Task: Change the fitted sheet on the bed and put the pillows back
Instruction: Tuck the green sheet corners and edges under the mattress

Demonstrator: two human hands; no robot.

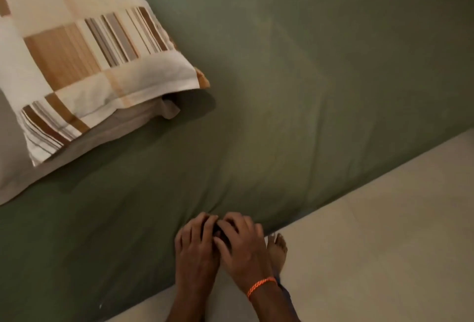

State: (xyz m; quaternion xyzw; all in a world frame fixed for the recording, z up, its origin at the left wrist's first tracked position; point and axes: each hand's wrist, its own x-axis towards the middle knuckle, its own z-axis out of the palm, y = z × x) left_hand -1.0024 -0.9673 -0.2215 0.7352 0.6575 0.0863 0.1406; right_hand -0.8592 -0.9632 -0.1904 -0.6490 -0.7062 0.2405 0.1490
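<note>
Your left hand (196, 247) and right hand (239, 240) curl together on the sheet (282, 90) edge at 6 o'clock, seemingly pinching it; pillow (84, 52) at 10.

**One head-worn view, tilted steeply down over the bed edge**

The single camera sat on the person's head and looked forward and sharply down, close above the near edge of the bed. The green fitted sheet (282, 77) filled most of the wide-angle frame, running diagonally. Both hands, the left hand (196, 247) and right hand (242, 243), sat low and near, at centre. The patchwork pillow (84, 57) lay far left; pale floor (384, 231) took the near right corner.
</note>
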